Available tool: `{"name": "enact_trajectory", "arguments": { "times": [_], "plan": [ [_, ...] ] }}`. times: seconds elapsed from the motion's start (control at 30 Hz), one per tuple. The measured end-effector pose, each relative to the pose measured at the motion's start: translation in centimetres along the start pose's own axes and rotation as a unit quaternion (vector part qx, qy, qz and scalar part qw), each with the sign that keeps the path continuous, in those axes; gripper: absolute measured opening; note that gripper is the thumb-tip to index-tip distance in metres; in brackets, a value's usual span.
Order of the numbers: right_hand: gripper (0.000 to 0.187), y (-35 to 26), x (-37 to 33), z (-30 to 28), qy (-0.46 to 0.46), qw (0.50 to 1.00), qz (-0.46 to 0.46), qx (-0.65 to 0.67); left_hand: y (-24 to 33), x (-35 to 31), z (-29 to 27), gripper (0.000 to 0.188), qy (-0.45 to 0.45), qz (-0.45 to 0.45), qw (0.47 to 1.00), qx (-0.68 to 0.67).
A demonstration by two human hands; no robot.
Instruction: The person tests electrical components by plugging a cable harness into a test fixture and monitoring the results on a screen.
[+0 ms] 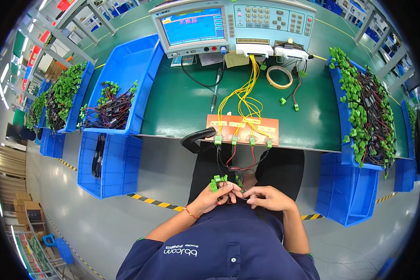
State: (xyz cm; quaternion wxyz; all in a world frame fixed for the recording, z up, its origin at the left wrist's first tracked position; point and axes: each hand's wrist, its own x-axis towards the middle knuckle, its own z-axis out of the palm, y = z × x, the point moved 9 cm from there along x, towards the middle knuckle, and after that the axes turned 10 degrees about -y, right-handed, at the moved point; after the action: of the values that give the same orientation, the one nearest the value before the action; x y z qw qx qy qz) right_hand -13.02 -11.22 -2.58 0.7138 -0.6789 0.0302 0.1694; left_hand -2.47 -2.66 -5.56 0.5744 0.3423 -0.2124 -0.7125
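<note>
My left hand (209, 198) is closed on a wire harness whose green terminal connectors (214, 185) stick out above the fingers. Close to my body, the fingertips of my right hand (271, 199) pinch a dark wire end of it against the left ones; the fingers partly hide it. Beyond my hands, a second harness with red and black wires (234, 168) hangs from the table's edge. Its green connectors (252, 141) sit along the front of an orange test board (242, 127), from which yellow wires (247, 95) run up to a tester (238, 25) with a lit screen.
A black clamp (197, 140) juts over the green table's (172, 112) front edge. Blue bins of harnesses stand left (144, 84) and right (343, 107), with lower blue bins (109, 172) beneath. A tape roll (280, 77) and a pen (214, 95) lie on the table.
</note>
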Motion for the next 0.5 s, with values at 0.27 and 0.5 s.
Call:
{"name": "enact_trajectory", "arguments": {
  "times": [0.27, 0.5],
  "plan": [
    [0.019, -2.1, -1.9, -3.1, 0.123, 0.946, -0.151, 0.258, 0.9, 0.8, -0.7, 0.034, 0.052, -0.001, 0.997, 0.05],
    [0.017, -2.9, -2.5, -4.5, 0.146, 0.919, -0.229, 0.288, 7.0, -2.8, -4.9, 0.039, 0.235, 0.182, 0.952, 0.076]
  ]
}}
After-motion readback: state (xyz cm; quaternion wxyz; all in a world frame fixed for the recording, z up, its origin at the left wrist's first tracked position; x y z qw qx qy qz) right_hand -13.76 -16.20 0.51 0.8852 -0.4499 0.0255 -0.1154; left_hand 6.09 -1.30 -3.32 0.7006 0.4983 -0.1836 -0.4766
